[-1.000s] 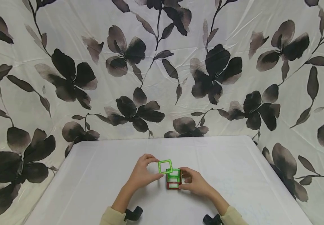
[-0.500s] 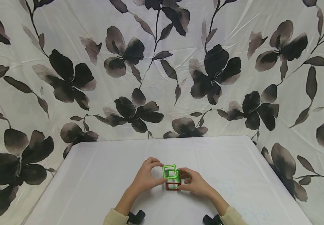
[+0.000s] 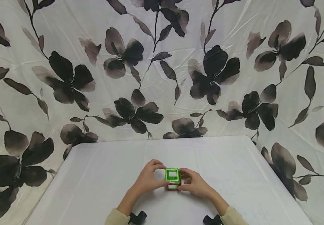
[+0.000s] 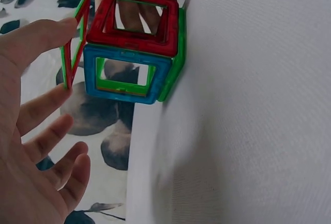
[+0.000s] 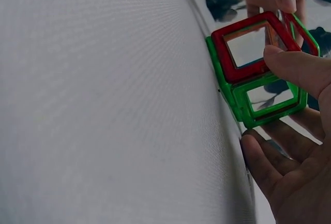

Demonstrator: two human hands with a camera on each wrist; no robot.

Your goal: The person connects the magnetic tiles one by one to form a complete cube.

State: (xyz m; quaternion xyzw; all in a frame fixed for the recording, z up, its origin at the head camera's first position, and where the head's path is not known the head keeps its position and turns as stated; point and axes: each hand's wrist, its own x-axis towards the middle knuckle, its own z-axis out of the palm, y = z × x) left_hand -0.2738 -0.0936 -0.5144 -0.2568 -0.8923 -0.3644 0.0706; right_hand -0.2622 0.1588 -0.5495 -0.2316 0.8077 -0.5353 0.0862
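Note:
A small cube of square magnetic tiles (image 4: 129, 48) stands on the white table. It shows a red tile (image 5: 225, 56), a blue tile (image 4: 92, 74) and green tiles, one lying flat beneath as a base (image 4: 181, 53). My right hand (image 3: 197, 183) grips the cube from the right, thumb on the red tile and fingers round the far side. Between thumb and fingertips, my left hand (image 3: 148, 178) pinches another square tile (image 4: 81, 53) with green and red edges. In the left wrist view this tile is slightly tilted above the cube's open-looking top, with a narrow gap along part of it.
The white-covered table (image 3: 108, 162) surrounds both hands. Behind it hangs a white cloth (image 3: 162, 78) printed with dark flowers. Black wrist-worn devices (image 3: 138, 217) show below both hands near the sleeves.
My left hand has carried its tile rightward and slightly nearer me, from the cube's upper left to over its top. The right hand has kept its grip on the cube almost unmoved.

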